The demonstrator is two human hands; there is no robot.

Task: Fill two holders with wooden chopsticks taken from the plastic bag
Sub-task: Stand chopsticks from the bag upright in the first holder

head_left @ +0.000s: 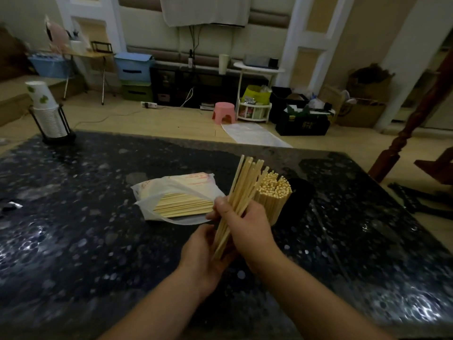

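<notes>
Right hand (pixel 247 222) grips chopstick bundle (pixel 241 192), left hand (pixel 206 251) cups its base — square ends before lowering into the dark holder (pixel 297 200).

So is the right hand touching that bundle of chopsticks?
Touching. The head view shows the right hand gripping the chopstick bundle, thumb across its front.

Pale wooden chopsticks (pixel 241 192); a translucent white plastic bag (pixel 176 192) with reddish print; a black table (pixel 85 217) speckled grey; a white cup (pixel 39 93) with green, perhaps leaf-shaped, marks.
</notes>
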